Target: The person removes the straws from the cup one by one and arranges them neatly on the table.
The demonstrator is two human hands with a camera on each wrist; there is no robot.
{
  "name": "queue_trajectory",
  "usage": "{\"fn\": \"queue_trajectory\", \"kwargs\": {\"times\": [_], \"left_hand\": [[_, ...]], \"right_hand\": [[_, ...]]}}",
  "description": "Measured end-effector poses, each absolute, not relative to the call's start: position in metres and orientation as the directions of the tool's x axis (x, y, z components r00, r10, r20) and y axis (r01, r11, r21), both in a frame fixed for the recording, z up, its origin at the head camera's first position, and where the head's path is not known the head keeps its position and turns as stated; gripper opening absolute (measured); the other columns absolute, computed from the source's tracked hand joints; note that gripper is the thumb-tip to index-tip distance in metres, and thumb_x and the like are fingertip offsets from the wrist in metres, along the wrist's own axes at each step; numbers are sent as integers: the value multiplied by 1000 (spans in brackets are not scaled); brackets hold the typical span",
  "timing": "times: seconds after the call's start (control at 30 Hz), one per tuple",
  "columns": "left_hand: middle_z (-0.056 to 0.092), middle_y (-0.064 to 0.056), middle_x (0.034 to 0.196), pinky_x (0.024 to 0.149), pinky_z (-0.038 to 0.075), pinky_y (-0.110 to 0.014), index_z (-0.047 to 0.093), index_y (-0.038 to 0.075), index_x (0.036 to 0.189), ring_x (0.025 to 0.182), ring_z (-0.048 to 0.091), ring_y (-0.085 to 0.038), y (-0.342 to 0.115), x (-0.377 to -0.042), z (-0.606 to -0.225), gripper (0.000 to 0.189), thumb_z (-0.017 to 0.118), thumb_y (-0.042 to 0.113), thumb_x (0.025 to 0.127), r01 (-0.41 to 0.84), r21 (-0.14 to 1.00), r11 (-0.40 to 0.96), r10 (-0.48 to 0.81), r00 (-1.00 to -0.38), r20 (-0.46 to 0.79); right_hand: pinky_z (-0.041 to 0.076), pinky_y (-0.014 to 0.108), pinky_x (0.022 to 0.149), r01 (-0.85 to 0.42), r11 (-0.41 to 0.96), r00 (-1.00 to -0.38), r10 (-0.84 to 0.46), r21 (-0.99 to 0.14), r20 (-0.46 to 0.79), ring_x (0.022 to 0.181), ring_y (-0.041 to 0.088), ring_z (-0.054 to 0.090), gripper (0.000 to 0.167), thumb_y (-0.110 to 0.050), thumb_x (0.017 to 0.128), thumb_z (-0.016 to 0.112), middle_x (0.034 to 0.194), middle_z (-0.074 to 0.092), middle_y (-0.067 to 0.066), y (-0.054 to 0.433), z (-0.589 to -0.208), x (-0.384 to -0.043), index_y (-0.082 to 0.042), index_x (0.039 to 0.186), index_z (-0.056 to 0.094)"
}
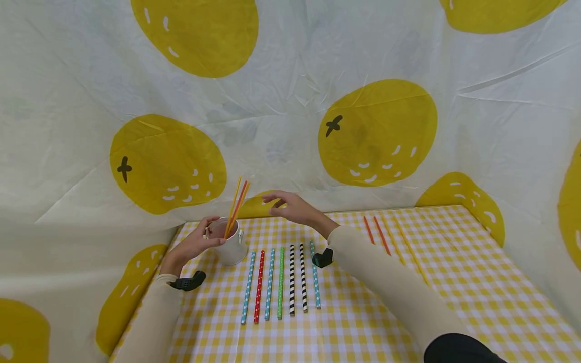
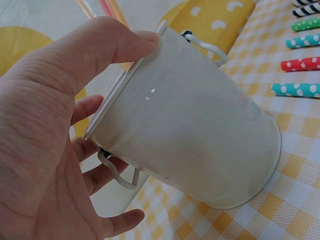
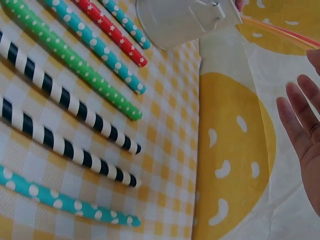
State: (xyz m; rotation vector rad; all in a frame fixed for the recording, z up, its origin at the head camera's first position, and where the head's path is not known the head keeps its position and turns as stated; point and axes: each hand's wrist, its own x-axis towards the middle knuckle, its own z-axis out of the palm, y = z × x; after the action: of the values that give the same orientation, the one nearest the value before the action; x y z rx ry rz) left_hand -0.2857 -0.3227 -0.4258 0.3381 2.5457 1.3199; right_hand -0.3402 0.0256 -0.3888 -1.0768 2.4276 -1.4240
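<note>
My left hand grips the rim of a white metal bucket, thumb on one side and fingers around the other. Several thin plastic straws, among them a red straw, lean up out of the bucket. To the right of their tips, my right hand hovers in the air, fingers loosely bent and holding nothing. The right wrist view shows that hand at the edge. Below the hands lies a row of patterned paper straws: teal dotted, a red one, a green one and black-and-white striped ones.
Farther right on the table lie more thin straws, including a red-orange straw and a yellow straw. A yellow checked tablecloth covers the table. Behind it hangs a white cloth with large yellow fruit prints.
</note>
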Motion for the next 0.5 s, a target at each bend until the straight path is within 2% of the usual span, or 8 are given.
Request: {"fn": "queue_trajectory", "kwargs": {"times": [0.23,0.5], "left_hand": [[26,-24,152,103,36,-58,19,13,159,135,33,-44,-323,-286,-425,82,71,27,97,69,832,551,319,-938,-133],[24,-23,158,106,35,-62,19,13,159,139,34,-46,-324,-287,-426,82,71,26,97,75,827,557,313,-942,-125]], "right_hand": [[49,44,101,-504,288,-724,-654,-815,217,128,30,56,50,-19,102,63,153,49,4,0,-389,-342,-19,151,50],[47,48,104,-480,227,-669,-720,-847,186,138,36,48,62,-13,103,61,166,26,6,-22,-386,-338,-18,160,35]]}}
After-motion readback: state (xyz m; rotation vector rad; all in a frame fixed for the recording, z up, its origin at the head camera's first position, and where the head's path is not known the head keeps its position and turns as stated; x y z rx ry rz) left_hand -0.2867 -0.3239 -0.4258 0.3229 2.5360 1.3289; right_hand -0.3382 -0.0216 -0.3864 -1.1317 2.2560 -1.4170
